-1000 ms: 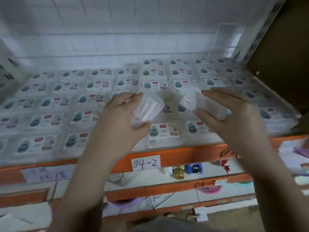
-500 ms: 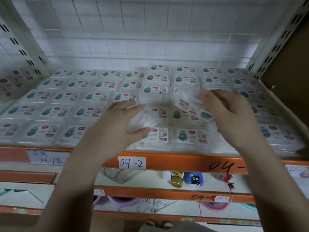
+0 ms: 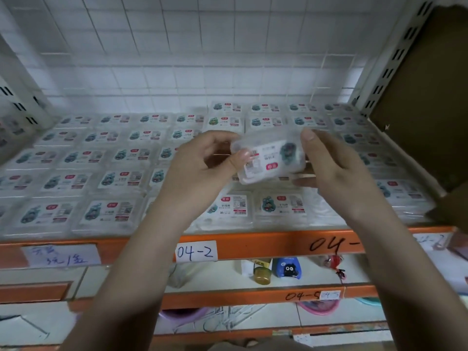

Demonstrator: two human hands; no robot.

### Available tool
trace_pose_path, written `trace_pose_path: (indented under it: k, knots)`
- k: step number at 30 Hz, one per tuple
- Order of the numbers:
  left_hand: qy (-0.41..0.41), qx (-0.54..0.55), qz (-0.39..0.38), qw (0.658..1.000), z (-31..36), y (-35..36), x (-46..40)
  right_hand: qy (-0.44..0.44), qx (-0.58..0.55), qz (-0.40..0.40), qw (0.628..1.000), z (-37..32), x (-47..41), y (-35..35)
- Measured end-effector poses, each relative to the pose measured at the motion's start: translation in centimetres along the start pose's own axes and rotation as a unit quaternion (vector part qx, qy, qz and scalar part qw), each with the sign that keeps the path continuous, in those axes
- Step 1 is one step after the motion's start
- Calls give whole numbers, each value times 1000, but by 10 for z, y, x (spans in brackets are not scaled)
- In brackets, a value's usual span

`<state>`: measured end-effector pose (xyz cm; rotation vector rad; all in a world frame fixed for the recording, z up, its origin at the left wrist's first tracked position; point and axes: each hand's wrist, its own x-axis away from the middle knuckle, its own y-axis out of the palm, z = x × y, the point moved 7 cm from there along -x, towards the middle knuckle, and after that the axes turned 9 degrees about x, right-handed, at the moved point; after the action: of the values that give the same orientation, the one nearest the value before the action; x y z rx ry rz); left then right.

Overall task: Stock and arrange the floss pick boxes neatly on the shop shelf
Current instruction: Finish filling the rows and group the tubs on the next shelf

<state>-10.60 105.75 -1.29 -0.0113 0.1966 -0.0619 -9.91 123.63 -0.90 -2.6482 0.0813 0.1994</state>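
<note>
While both my hands are raised over the shelf [image 3: 253, 245], I hold one clear floss pick box [image 3: 269, 158] between them, above the front rows. My left hand [image 3: 200, 163] pinches its left end, thumb on the label; my right hand [image 3: 336, 165] curls round the right end. White picks show faintly through its plastic. Labelled boxes [image 3: 111, 178] lie flat in rows on the shelf, stacked higher at the back right.

Head view, close, facing shelf [image 3: 240, 243]
</note>
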Motion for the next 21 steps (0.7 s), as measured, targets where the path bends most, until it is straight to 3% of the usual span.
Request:
trace_pose_path:
  k: [4, 6, 8, 10, 12, 17, 21]
  knots:
    - [-98, 274, 47, 956, -18, 16, 12, 9, -102, -20, 995, 5, 8, 8]
    - [-120, 311, 40, 942, -24, 31, 21, 1, -132, -26, 991, 3, 12, 14]
    - [-124, 241, 19, 962, -30, 38, 29, -9, -153, -20, 988, 1, 14, 16]
    - [-93, 96, -19, 991, -24, 35, 32, -7, -180, -13, 984, -1, 14, 10]
    - [-43, -4, -25, 999, -8, 23, 28, -25, -132, -1, 991, -4, 12, -2]
    - [-17, -88, -57, 994, 13, 11, 15, -95, 41, -76, 992, -21, 10, -6]
    - [-47, -60, -68, 995, 2, 15, 14, -91, 99, -95, 986, -17, 11, -1]
